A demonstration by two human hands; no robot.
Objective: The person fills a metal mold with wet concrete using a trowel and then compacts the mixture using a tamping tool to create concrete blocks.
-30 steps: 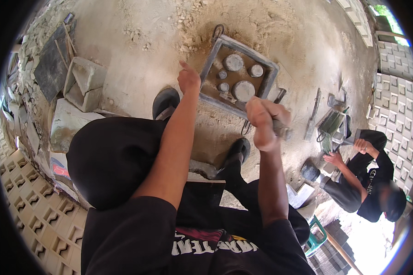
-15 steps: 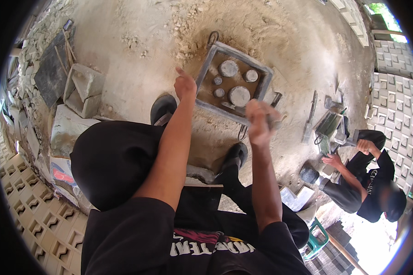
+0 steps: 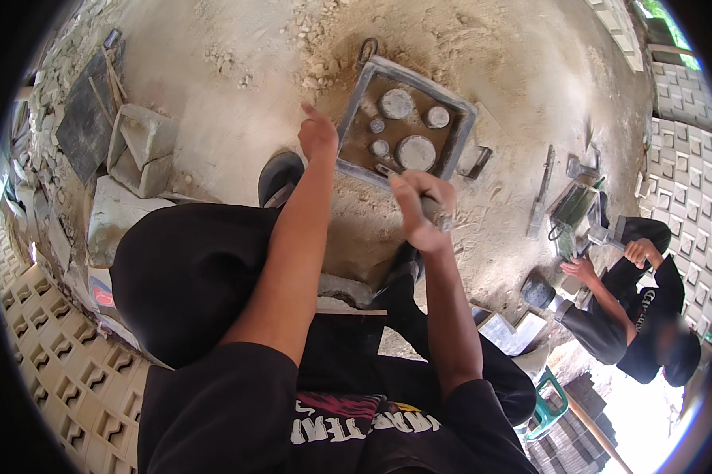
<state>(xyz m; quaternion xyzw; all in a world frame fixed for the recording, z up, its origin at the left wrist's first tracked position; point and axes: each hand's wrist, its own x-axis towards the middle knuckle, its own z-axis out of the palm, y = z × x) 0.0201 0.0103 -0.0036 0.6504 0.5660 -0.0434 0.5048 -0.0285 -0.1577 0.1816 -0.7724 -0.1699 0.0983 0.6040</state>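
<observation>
A square grey frame (image 3: 354,107) lies on the sandy floor, filled with brown sand. Round grey discs of different sizes sit in it, the largest (image 3: 416,153) near its front corner. My right hand (image 3: 424,207) is closed around a narrow grey hand tool (image 3: 386,170), whose tip points at the frame's front edge beside that disc. The tool's exact kind is hard to make out. Beside the left edge of the frame is my left hand (image 3: 318,134), holding nothing I can see, one finger stretched out and the others partly hidden.
To the left stand pale stone blocks (image 3: 142,150) and a dark slab (image 3: 87,118). At right, a co-worker (image 3: 648,316) sits by a green-grey block (image 3: 574,204), gripping a tool. A long metal bar (image 3: 541,193) lies between us. Wire loops stick out at the frame's corner.
My right hand has moved left and slightly down with the tool, to the frame's front edge. My left hand has barely moved.
</observation>
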